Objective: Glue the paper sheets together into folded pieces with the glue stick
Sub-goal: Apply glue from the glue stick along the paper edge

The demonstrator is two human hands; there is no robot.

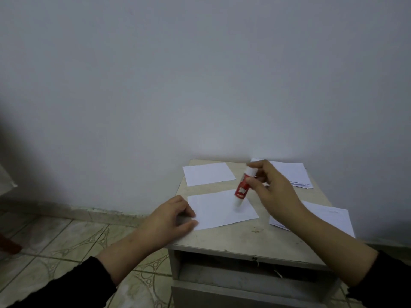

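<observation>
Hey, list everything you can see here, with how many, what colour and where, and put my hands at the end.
Table: one, beige top, against the wall, an open compartment under its front edge.
Centre sheet: one, white, middle of the table.
Far sheet: one, white, back left of the table.
Paper stack: one, white, back right, count of sheets unclear.
Right papers: white, front right, partly under the right arm.
Glue stick: one, red and white, tilted, lower end over the centre sheet.
Wall: grey-white.
Floor: patterned tiles, left.
Left hand: rests on the centre sheet's left edge.
Right hand: grips the glue stick.
</observation>
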